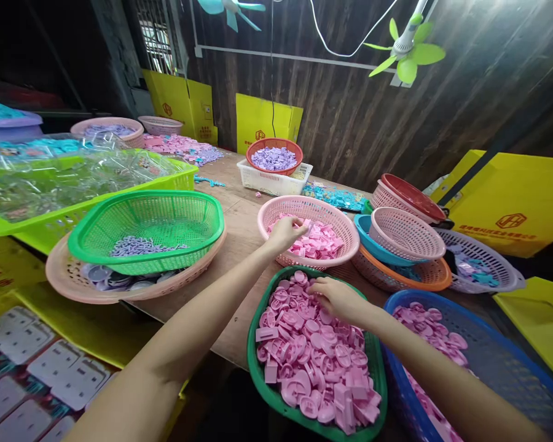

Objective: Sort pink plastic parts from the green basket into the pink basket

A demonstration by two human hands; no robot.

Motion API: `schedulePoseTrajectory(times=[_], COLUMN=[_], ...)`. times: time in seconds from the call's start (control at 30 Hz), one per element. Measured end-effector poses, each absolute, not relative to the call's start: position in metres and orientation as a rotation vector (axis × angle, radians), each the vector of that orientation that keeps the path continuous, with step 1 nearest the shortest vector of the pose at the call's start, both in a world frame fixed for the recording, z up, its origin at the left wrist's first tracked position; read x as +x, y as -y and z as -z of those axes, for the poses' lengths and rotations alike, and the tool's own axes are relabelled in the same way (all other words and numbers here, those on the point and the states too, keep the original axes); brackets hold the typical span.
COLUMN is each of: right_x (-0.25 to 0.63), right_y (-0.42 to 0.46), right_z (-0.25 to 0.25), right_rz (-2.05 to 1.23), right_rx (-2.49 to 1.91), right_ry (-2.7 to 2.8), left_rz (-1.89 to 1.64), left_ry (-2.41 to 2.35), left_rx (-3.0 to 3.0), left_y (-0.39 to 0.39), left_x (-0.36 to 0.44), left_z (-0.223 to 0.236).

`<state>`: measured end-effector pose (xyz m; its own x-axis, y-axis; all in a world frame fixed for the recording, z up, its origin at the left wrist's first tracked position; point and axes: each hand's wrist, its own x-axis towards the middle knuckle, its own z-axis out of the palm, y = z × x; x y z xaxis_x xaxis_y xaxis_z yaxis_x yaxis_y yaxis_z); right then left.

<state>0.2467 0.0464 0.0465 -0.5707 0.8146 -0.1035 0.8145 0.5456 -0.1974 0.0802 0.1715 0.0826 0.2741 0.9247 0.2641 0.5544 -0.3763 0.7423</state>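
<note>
My left hand (pixel 287 234) is over the pink round basket (pixel 263 224), fingers pinched together just above the small pink block-like pieces (pixel 320 240) inside. Whether a piece sits between those fingertips is hard to make out. Nearer to me stands a dark green basket (pixel 254 344), heaped with pink plastic parts (pixel 311 344), many of them round or oval and some box-shaped. My right hand (pixel 338 299) reaches into its far side with fingers curled down onto the parts. Its fingertips are partly hidden, so what they grip does not show.
On the left, a bright green basket (pixel 146 199) rests on a peach one (pixel 58 279), beside a lime crate (pixel 184 178) of clear bags. Rightward are stacked baskets (pixel 408 233) and a blue basket (pixel 447 307) with pink parts. A red basket (pixel 253 147) of lilac pieces stands behind.
</note>
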Motion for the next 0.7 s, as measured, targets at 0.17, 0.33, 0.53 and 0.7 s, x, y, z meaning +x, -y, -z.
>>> schedulePoseTrajectory(times=[0.17,0.33,0.53,0.7], right_x=[0.246,0.274,0.267,0.260], right_y=[-0.041,-0.031,-0.030,-0.028], right_z=[-0.043,-0.040,-0.029,-0.024], right_rz=[-0.402,-0.460,-0.387,-0.351], right_rx=[-1.391,-1.364,-1.322,-1.358], right_ry=[2.826,2.833,2.848,2.789], left_rz=[-0.999,-0.472,-0.129,-0.116], left_ry=[-1.449,-1.068,-0.967,-0.966], left_rx=[2.231,2.606,2.890,2.917], left_y=[-0.159,-0.097,-0.042,-0.044], left_x=[0.068,0.049,0.059,0.068], left_z=[-0.073,-0.052,-0.021,-0.017])
